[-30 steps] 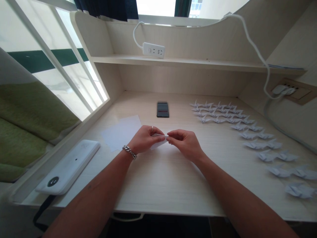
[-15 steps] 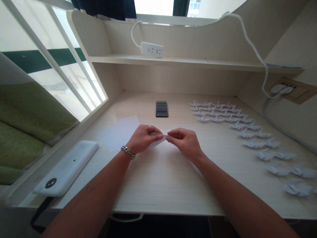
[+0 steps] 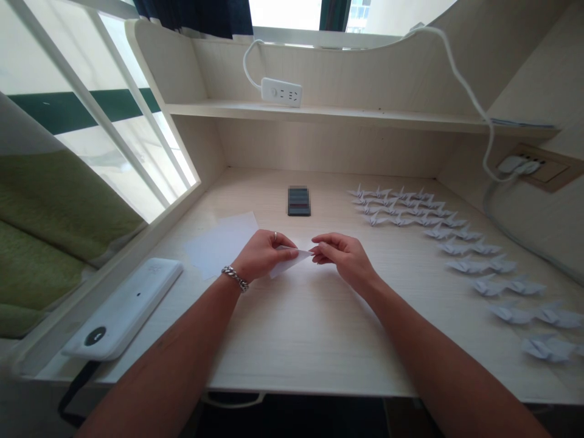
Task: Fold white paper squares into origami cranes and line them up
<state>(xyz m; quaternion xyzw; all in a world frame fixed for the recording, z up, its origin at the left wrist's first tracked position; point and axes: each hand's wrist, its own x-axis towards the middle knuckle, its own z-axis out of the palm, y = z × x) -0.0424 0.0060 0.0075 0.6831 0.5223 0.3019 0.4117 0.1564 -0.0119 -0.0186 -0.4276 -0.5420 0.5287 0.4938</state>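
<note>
Between thumb and fingers, my left hand (image 3: pixel 263 254) pinches a folded piece of white paper (image 3: pixel 288 263) above the middle of the desk. A narrow tip of the paper points right, toward my right hand (image 3: pixel 340 252). Its thumb and fingertips are closed together at that tip and appear to touch it. Several white sheets (image 3: pixel 223 243) lie loosely spread just left of my left hand. Rows of folded paper cranes (image 3: pixel 406 207) stand on the right side of the desk.
A small dark object (image 3: pixel 298 201), blurred on top, lies beyond my hands. At the left edge lies a white power bank-like device (image 3: pixel 125 310) with a dark strap. A power strip (image 3: pixel 281 92) rests on the shelf, and a white cable (image 3: pixel 460 76) runs to the wall socket (image 3: pixel 545 167).
My right hand's fingers have shifted slightly right and bent around the paper's tip, leaving more of the paper showing. My left hand keeps its hold almost in place.
</note>
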